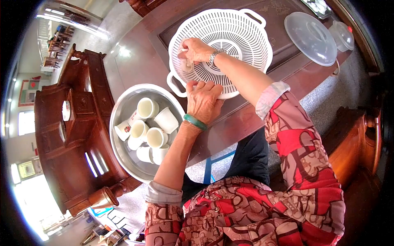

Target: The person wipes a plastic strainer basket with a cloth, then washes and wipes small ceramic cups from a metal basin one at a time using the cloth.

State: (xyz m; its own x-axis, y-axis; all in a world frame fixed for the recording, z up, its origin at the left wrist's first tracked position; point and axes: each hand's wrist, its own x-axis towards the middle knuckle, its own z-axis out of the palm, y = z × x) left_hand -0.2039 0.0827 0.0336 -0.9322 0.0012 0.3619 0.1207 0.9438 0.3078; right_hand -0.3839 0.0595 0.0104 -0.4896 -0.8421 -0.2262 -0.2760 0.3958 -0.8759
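Observation:
A white plastic colander (246,53) with slotted walls and loop handles stands on the table. My left hand (204,100), with a green bangle at the wrist, has its fingers curled over the colander's near rim. Inside the colander, against its left wall, is my right hand (198,51), wearing a metal watch. Its fingers are closed around something small and pale that I cannot make out. To the left, a steel basin (120,156) holds several white cups (157,137), some tipped on their sides. My left forearm passes by the basin's right edge.
The dark wooden table (135,61) carries a clear plastic lid (310,37) and a small lidded container (342,36) at the right. A carved wooden bench (78,160) stands on the left, and another wooden seat (349,147) on the right.

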